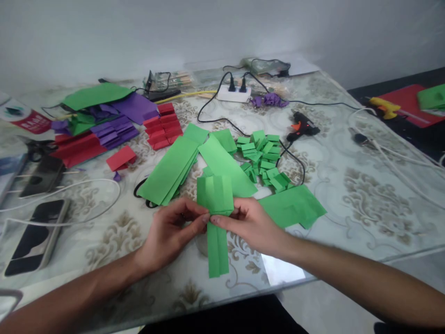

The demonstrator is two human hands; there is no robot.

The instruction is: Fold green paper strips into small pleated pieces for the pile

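Both my hands pinch one folded green paper strip (218, 250) above the near part of the table. My left hand (175, 227) grips its left edge with thumb and fingertips. From the other side, my right hand (255, 222) holds it at the same height, thumb in front. Creases run along the strip, and its wider upper part stands above my fingers. Just behind lie flat green paper strips (170, 171), stacked at a slant. A pile of small folded green paper pieces (262, 157) sits beyond my right hand, with another green sheet (292, 206) nearer.
A black glue gun (302, 127) with an orange part rests right of the pile, its cord curling nearby. At the back stands a white power strip (234, 93). Red folded paper (163, 127), scissors (34, 147) and a phone (36, 236) lie to the left.
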